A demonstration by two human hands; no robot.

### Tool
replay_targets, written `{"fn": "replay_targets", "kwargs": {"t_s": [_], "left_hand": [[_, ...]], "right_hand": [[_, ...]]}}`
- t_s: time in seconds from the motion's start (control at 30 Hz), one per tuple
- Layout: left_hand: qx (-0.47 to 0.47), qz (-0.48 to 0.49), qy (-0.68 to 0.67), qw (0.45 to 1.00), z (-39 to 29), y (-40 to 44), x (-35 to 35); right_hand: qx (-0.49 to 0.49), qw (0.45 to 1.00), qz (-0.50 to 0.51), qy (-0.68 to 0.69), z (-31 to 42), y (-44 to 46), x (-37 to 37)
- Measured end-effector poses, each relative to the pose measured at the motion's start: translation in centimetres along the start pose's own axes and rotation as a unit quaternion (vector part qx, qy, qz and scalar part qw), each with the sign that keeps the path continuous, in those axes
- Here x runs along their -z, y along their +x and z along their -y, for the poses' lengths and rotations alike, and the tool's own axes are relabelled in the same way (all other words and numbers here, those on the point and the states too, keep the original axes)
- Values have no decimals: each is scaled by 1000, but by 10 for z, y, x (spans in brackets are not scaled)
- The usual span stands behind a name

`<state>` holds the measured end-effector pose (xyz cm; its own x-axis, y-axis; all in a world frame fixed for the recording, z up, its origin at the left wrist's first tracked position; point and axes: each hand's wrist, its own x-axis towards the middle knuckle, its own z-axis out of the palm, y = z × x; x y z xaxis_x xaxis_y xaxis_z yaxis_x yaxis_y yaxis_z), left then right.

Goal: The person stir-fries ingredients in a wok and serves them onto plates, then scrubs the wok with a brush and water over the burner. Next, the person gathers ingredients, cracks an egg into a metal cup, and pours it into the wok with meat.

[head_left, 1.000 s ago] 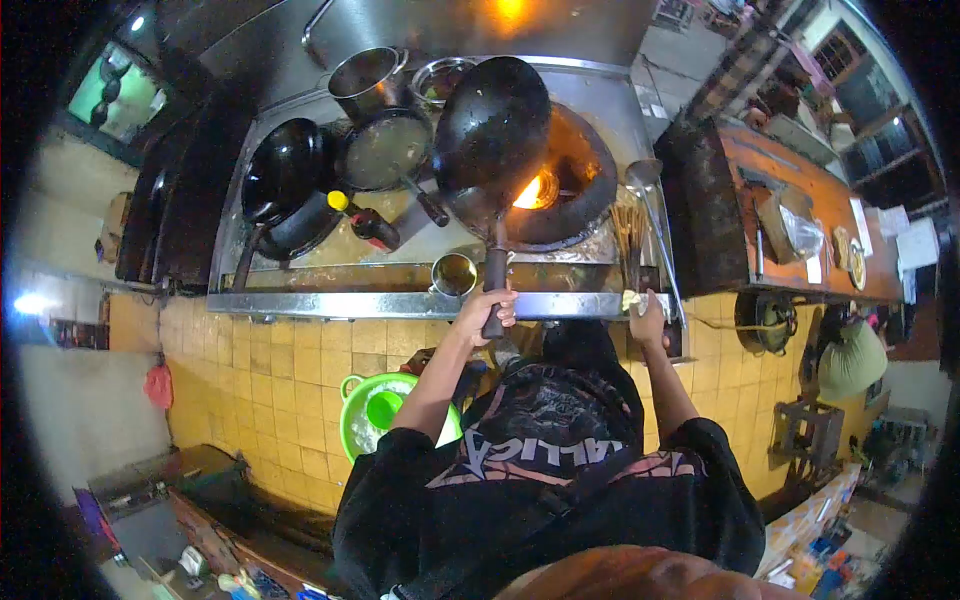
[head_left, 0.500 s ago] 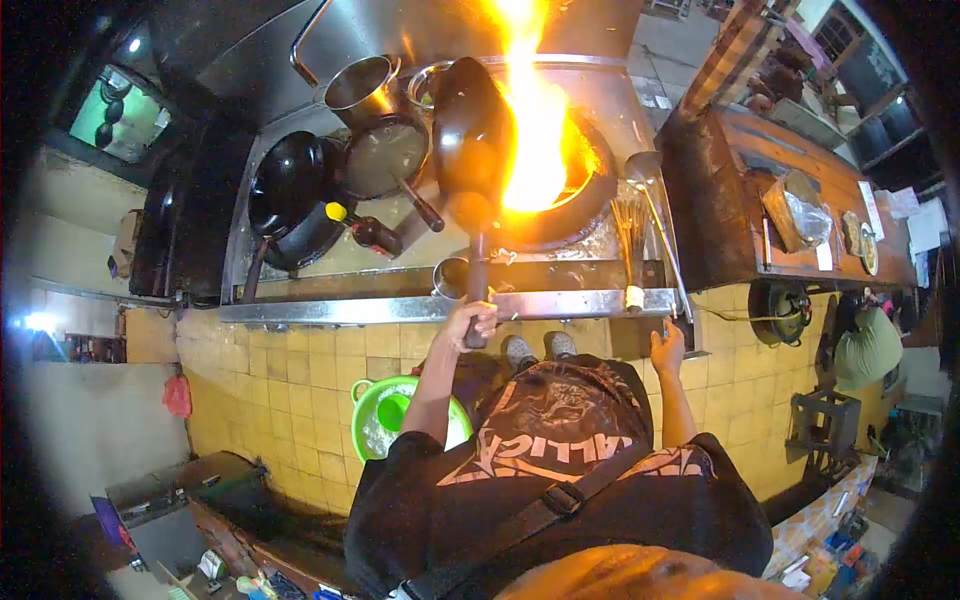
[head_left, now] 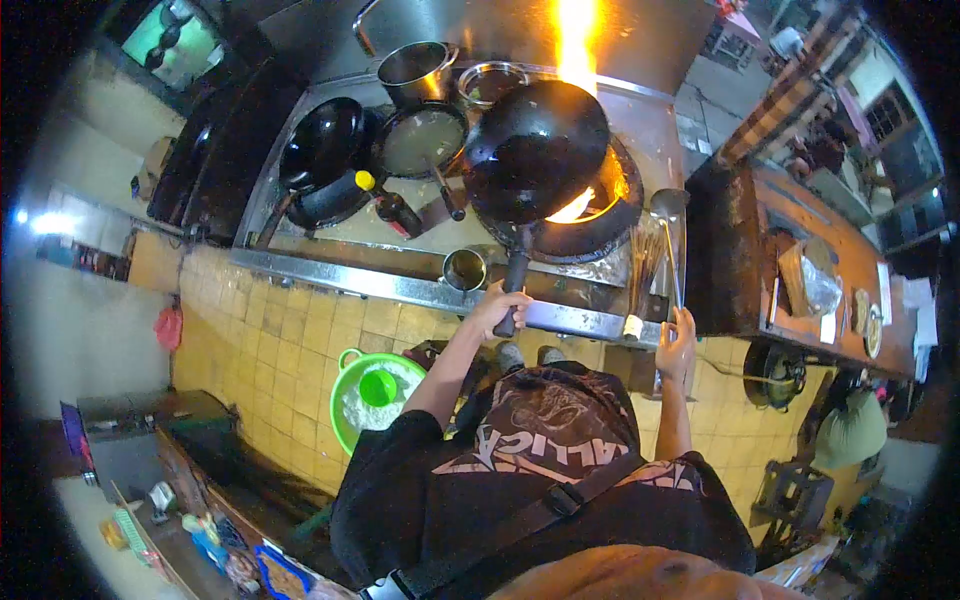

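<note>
My left hand [head_left: 498, 308] is wrapped round the dark handle of a black wok [head_left: 537, 150], which is tilted up over the burner ring [head_left: 590, 240]. Flames [head_left: 577, 50] rise behind the wok and glow at its right side. My right hand [head_left: 677, 345] is at the stove's front edge, its fingers closed near the lower end of a long-handled ladle [head_left: 669, 204]. A bamboo whisk [head_left: 646, 265] with a pale end lies just left of that hand. Left of the wok handle stands a metal cup [head_left: 465, 269].
Other pans [head_left: 323, 145], a pan of liquid [head_left: 424, 140], a pot [head_left: 416, 72] and a yellow-capped bottle [head_left: 398, 213] crowd the stove's left side. A green basin [head_left: 346, 405] is on the floor. A wooden table [head_left: 790, 290] stands at the right.
The flame first flared up high and is now partly behind the wok, which shows broader. My right hand let go of the whisk and moved up to the ladle's handle.
</note>
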<state>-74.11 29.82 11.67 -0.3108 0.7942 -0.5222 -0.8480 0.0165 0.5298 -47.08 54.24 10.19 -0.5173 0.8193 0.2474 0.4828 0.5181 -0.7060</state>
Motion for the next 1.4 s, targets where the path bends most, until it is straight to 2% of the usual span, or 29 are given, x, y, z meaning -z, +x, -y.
{"fn": "replay_targets", "kwargs": {"t_s": [0.07,0.13,0.2,0.27,0.3,0.33,0.4,0.43,0.53,0.6,0.63,0.67,0.7,0.73,0.8,0.83,0.87,0.9,0.97,1.0,1.03,1.07,1.1,1.17,1.2,1.23,1.27,1.33,1.4], "left_hand": [[-18,-67,152,986,5,9,-3],[-37,-78,151,985,8,12,-6],[-36,-87,248,964,10,15,-10],[-45,-101,283,953,7,21,-15],[-47,-114,323,938,4,23,-19],[-49,-128,363,922,0,24,-22],[-62,-166,347,921,-3,25,-31],[-66,-159,356,919,-1,34,-28],[-130,-94,375,913,11,70,-4],[-170,-80,378,907,27,111,23],[-125,-98,365,917,25,109,17],[-80,-114,352,925,20,103,10],[-118,-153,512,837,17,90,7],[-147,-186,656,717,17,80,7],[-370,-172,553,726,45,82,30],[-478,-126,539,682,37,43,15],[-411,-40,570,711,54,52,44],[-316,-21,615,722,38,-17,20],[-282,-72,514,807,64,-47,38],[-244,-108,472,840,68,-70,45],[-206,-144,426,869,71,-93,51],[-224,-218,405,859,93,-101,76],[-238,-291,380,845,118,-111,99],[-197,-364,219,884,141,-151,111],[-214,-409,179,869,166,-154,140],[-122,-453,102,877,144,-183,109],[-121,-451,104,878,149,-185,116],[-115,-531,48,838,164,-188,133],[-115,-521,52,844,162,-182,146]], "right_hand": [[-17,999,28,-6,25,16,3],[58,998,21,-2,34,31,0],[80,996,31,35,45,43,-7],[153,978,71,123,67,53,-17],[54,981,104,151,103,57,-16],[63,980,113,152,113,62,-28],[189,959,139,160,133,76,-53],[201,955,147,162,148,81,-67],[119,904,321,257,202,87,-121],[59,871,421,247,240,91,-157],[68,865,430,248,255,91,-179],[-75,840,449,294,267,92,-204],[-218,795,458,332,276,93,-228],[-213,791,464,337,284,95,-248],[-320,735,477,360,295,104,-286],[-340,711,485,380,297,111,-304],[-351,697,480,402,297,118,-321],[-361,676,511,388,302,126,-329],[-351,660,542,385,296,141,-356],[-424,636,512,391,304,143,-353],[-423,637,519,381,307,145,-354],[-423,638,526,372,309,147,-354],[-445,570,544,425,308,150,-355],[-498,429,561,503,294,152,-348],[-501,428,558,505,288,146,-341],[-462,439,572,516,281,141,-335],[-421,451,585,527,276,138,-328],[-428,456,572,531,269,132,-315],[-391,444,604,534,263,132,-306]]}}
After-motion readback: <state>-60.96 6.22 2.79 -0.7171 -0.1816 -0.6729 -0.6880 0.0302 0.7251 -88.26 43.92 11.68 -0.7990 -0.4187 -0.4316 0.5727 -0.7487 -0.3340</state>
